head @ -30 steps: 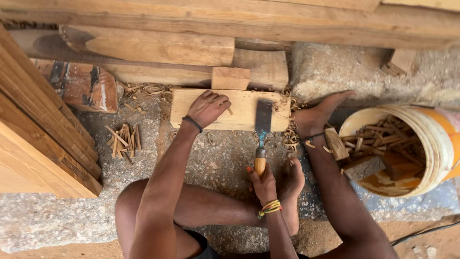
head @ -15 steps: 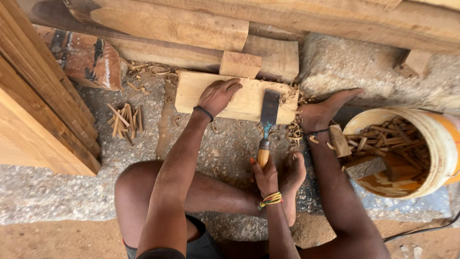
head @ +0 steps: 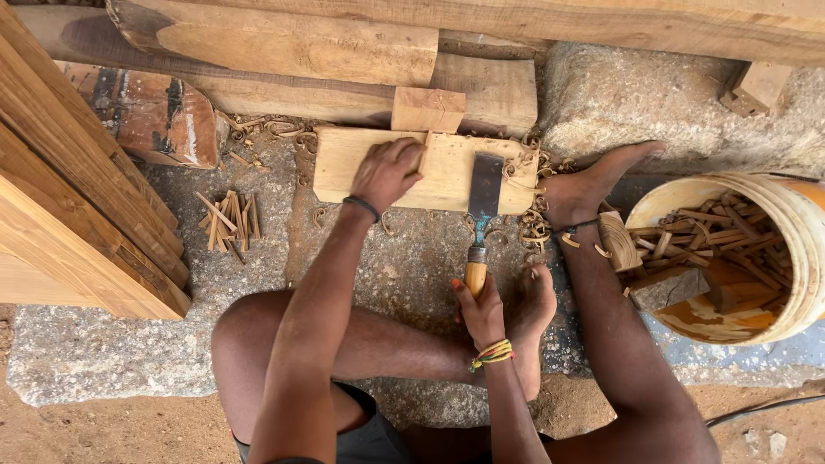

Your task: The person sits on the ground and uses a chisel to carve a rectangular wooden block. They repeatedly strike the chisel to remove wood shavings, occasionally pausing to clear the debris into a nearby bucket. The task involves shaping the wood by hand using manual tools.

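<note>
On rough grey stone ground (head: 412, 266), the left hand (head: 385, 172) presses a pale wooden board (head: 447, 167); the right hand (head: 481, 309) grips a wide-bladed, wooden-handled chisel (head: 481, 215), beside what looks like a yellow plastic bucket (head: 795, 249).

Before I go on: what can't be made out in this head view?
- Head view: the board under the left hand is hidden by that hand.
- Chisel handle end: wrapped by the right hand.
- Bucket: far side cut off by the right edge.
- Plank stack: cut off by the left edge.
</note>
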